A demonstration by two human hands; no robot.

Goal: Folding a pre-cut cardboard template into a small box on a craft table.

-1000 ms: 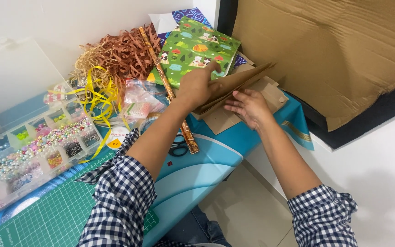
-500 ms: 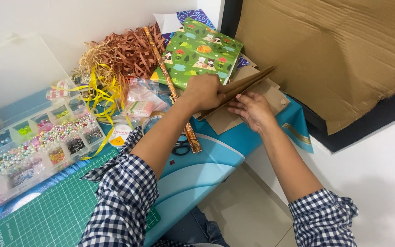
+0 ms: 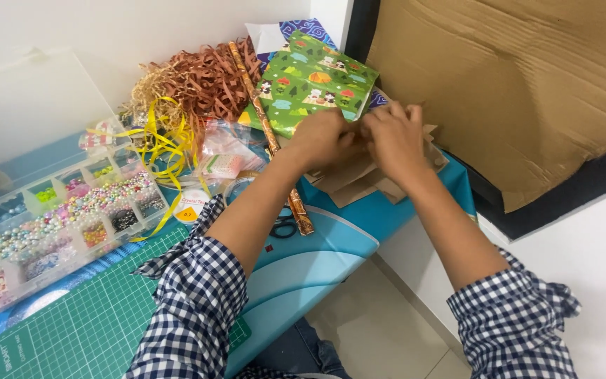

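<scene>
My left hand [image 3: 322, 139] and my right hand [image 3: 393, 137] meet over a stack of brown cardboard pieces [image 3: 359, 184] at the right end of the blue table [image 3: 331, 242]. Both hands have their fingers closed on the top of the stack, and what lies under the fingers is hidden. Just behind the hands lies a green patterned wrapped packet [image 3: 308, 88]. A long copper-coloured roll of wrapping paper [image 3: 268, 137] runs diagonally under my left forearm. Both arms wear checked sleeves.
A clear bead organiser box [image 3: 57, 210] stands at the left, by a green cutting mat [image 3: 85, 330]. Brown shredded paper [image 3: 191, 81], yellow ribbon [image 3: 159, 151], small plastic bags [image 3: 222, 154] and scissors [image 3: 283, 226] lie mid-table. A big cardboard sheet [image 3: 513, 77] leans at right.
The long brown cardboard strip my left hand held has come down onto the stack. Both hands have drawn together over the cardboard pieces.
</scene>
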